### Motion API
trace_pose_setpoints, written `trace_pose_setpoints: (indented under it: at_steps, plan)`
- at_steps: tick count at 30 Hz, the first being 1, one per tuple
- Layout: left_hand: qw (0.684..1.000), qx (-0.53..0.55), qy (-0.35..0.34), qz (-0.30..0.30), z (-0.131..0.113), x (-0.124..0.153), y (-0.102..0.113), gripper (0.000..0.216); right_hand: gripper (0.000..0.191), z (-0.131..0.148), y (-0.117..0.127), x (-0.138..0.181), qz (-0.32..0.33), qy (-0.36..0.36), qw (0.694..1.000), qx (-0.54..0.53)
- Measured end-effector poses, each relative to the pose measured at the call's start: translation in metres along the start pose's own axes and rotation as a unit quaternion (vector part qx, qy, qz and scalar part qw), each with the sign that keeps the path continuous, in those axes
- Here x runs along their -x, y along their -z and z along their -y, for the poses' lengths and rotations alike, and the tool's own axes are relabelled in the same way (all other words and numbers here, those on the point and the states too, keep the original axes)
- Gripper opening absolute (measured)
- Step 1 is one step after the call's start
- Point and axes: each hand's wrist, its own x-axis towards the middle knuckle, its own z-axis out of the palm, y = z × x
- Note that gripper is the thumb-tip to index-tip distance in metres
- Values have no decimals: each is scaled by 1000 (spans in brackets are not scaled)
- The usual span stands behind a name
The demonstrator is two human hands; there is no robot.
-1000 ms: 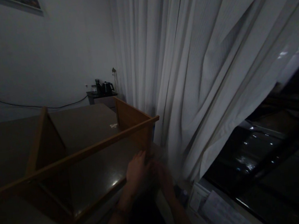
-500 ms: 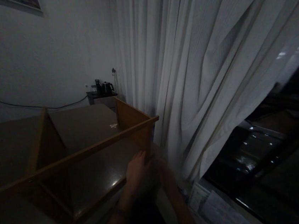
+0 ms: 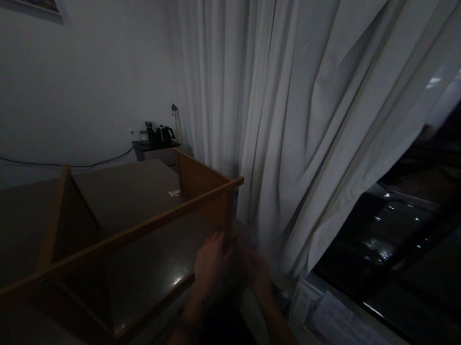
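A wooden shelf unit point(image 3: 137, 229) with upright boards and a glossy brown panel fills the lower left. At the low edge of its end board point(image 3: 212, 214) is my left hand point(image 3: 210, 259), fingers curled against the wood. Close beside it, just right of that edge, my right hand point(image 3: 257, 268) has its fingers bent inward and pressed together. Dim light and blur hide whatever lies between the fingertips of the right hand.
A long white curtain point(image 3: 276, 135) hangs close to my right hand. Pale flat items point(image 3: 336, 315) lie low at the right, beside dark glass point(image 3: 387, 249) with reflections. A black kettle point(image 3: 164, 134) stands on a small cabinet point(image 3: 156, 146) by the wall; a cable point(image 3: 52, 165) runs along it.
My right hand has shifted slightly and shows a little more clearly. My left hand stays at the board edge, and the shelf unit keeps its place.
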Motion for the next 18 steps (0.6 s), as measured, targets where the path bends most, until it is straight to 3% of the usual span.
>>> trace_pose_setpoints:
  at_steps: [14,18]
  plan:
    - [1000,20,-17,-3,14,-7,-16,30,52,-1,1,2,-27,28,999,32]
    - [997,51,-26,-43,20,-11,-19,30,48,-1,0,0,-39,33,998,41]
